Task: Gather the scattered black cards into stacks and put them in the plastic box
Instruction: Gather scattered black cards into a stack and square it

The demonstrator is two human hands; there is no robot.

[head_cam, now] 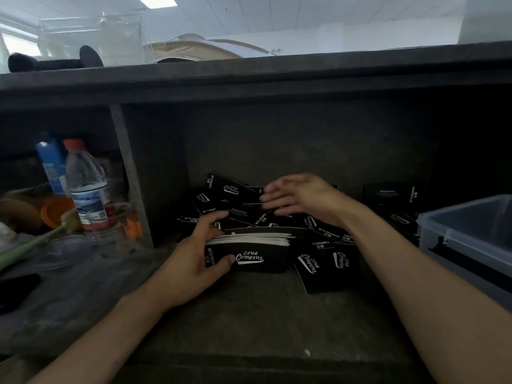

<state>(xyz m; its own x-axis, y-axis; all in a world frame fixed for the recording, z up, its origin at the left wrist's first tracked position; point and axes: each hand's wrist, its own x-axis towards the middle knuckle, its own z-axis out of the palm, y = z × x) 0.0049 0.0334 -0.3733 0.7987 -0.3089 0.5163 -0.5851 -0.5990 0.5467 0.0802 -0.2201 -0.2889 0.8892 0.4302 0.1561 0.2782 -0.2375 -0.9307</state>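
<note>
Now left grip (188, 264) clamps the card stack (266, 263); right grip (302, 198) hovers spread above loose cards (321, 273).

My left hand (194, 261) holds a stack of black cards (257, 259) standing on its long edge, the white "Club Camping" print facing me. The loose black cards (318, 261) lie overlapping from 12 to 3 o'clock of it. The translucent plastic box (465, 245) stands further out at 3 o'clock.

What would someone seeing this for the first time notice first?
First, the thick stack of black cards with white script lettering, gripped by the left hand at centre. Just behind it the right hand, blurred and open-fingered, hovers over the loose heap of matching black cards. The grey translucent plastic box sits at the right edge.
</note>
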